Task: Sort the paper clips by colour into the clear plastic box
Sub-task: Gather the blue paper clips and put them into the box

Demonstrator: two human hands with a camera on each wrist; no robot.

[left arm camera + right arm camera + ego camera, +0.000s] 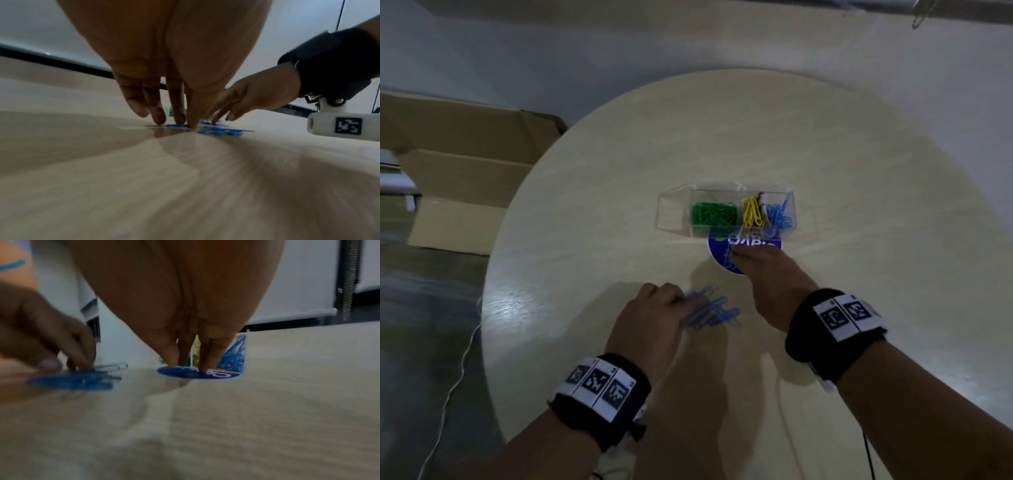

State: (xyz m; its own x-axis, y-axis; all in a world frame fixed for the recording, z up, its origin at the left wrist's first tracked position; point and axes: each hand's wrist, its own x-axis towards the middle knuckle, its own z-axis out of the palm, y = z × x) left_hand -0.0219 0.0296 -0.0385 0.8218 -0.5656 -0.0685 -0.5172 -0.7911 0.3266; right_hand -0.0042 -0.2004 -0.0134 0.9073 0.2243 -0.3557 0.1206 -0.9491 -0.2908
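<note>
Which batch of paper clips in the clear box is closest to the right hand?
The blue clips in the box's right-end compartment, just beyond the right hand; yellow sits mid-box, green further left.

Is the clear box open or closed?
Open. The clear plastic box shows no lid over its green, yellow and blue clips; a clear flap lies out to its left.

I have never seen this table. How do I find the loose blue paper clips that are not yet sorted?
On the round wooden table, find the clear plastic box near the middle. Nearer the person, the left hand touches a small pile of loose blue clips. Unlike the other clips, these lie flat on bare wood, outside the box.
</note>
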